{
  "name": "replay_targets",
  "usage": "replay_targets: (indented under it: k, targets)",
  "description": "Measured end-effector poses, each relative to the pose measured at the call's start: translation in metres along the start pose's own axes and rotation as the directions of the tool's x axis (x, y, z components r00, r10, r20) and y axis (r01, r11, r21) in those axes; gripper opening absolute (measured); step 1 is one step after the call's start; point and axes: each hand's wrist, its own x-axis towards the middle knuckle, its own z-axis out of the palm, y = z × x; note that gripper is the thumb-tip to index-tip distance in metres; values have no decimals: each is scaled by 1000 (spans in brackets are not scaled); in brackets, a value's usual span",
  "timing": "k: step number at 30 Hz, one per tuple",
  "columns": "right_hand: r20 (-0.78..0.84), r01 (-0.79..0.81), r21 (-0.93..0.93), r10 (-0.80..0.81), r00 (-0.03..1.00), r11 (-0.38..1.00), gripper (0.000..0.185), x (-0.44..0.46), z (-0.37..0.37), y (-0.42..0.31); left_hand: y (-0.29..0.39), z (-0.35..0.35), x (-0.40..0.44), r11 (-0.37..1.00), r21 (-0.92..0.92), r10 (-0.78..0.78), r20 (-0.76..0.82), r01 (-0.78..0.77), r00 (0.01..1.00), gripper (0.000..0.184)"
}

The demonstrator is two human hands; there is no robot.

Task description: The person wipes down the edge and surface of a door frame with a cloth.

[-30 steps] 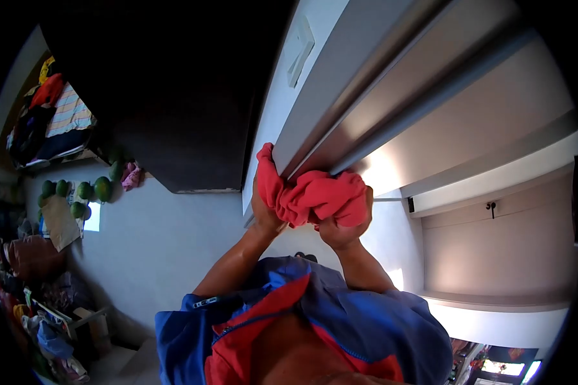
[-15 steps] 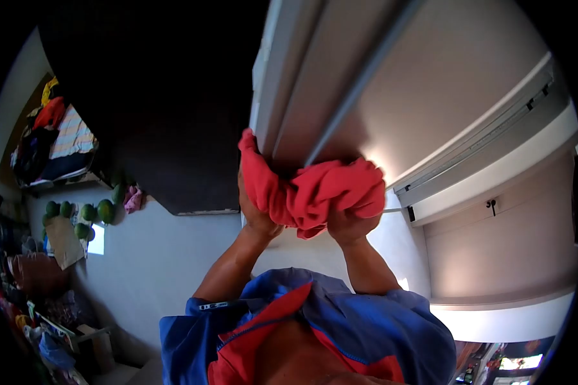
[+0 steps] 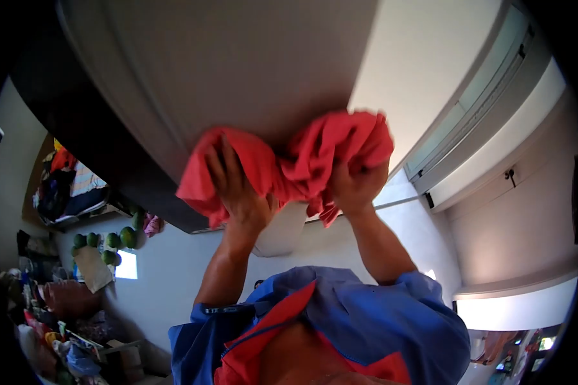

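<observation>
A bunched red cloth (image 3: pixel 253 157) spans both of my hands against a smooth grey-beige panel (image 3: pixel 225 64) that looks like an appliance or cabinet door. My left hand (image 3: pixel 241 196) lies on the cloth's left part, fingers stretched upward and partly covered by a fold, thumb against the cloth. Around the thicker right-hand bunch, my right hand (image 3: pixel 354 186) is closed, and its fingers are mostly hidden in the folds. The cloth's upper edge appears to touch the panel's lower part.
A dark panel side (image 3: pixel 103 147) stands at left. Green round fruits (image 3: pixel 128 237) sit on the pale floor (image 3: pixel 173 269), near a brown sheet (image 3: pixel 93 268). Clothes and fabric (image 3: pixel 87 183) are piled at far left. A grey sliding frame (image 3: pixel 469 109) runs along the right.
The panel has swung leftward in view, its broad face replacing the grooved edge. My left hand has moved from gripping the cloth at that edge to lying over it; both hands stay on the cloth.
</observation>
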Motion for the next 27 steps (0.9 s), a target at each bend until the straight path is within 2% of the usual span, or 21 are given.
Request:
replay_targets:
  k: [1,2,4,5,6,8,10,11,12,14,16,18,19,20,21,22,23,24,25,26,27]
  targets:
    - [-36,-61,147,67,997,987,36,12,-2,5,5,3,17,1000,1,16,15,-16,1000,66]
    - [-35,-79,198,87,996,977,33,22,-4,8,11,7,31,998,57,30,-28,-28,999,66]
    - [26,-259,242,260,965,935,29,30,-11,19,29,20,33,992,116,51,-54,-45,997,65]
    - [89,-344,234,332,939,909,25,23,-17,35,35,31,25,989,148,10,-59,-1,998,66]
    - [133,-485,277,467,874,829,21,21,-20,35,41,43,15,982,182,-30,-66,42,997,67]
    - [286,-674,255,612,737,693,23,-5,-33,62,41,72,-27,988,153,-11,-30,15,999,68]
    - [450,-809,264,674,586,526,29,-24,-39,80,45,79,-38,992,124,-3,-8,4,1000,69]
    - [513,-842,164,685,518,514,33,-27,-46,88,47,78,-37,990,137,14,7,-15,1000,70]
    - [518,-845,165,685,513,508,33,-24,-50,90,50,78,-34,988,151,30,20,-33,999,71]
    - [554,-809,262,605,573,527,32,-14,-47,82,63,70,-3,987,158,-4,19,1,1000,73]
    - [583,-816,309,581,568,488,33,-2,-46,74,71,67,25,986,162,55,-107,-37,993,76]
    - [551,-754,413,519,654,511,37,-2,-43,77,71,72,25,977,211,58,-110,-34,992,81]
    - [585,-789,386,535,610,479,41,-2,-46,76,70,77,18,971,237,39,-97,-15,995,82]
    - [582,-791,390,539,609,471,41,-8,-47,81,67,81,10,965,261,21,-84,2,996,82]
    - [591,-805,292,564,577,517,44,-21,-47,93,67,90,-5,965,262,25,-75,-4,997,82]
    - [600,-809,188,587,543,557,46,-37,-46,106,66,101,-27,974,209,-62,-123,87,990,81]
    - [622,-848,168,613,486,502,55,-58,-45,124,62,110,-51,972,154,-152,-168,179,974,80]
    - [626,-854,170,615,479,491,55,-72,-48,134,51,116,-85,961,229,-153,-24,154,988,77]
    - [611,-862,85,657,441,500,56,-84,-52,138,43,116,-108,946,300,-165,123,121,979,75]
    - [593,-863,-1,695,406,505,56,-91,-54,138,45,113,-109,943,310,-171,131,124,977,75]
    - [592,-897,69,706,389,437,53,-88,-54,131,49,113,-103,944,324,-95,88,62,992,75]
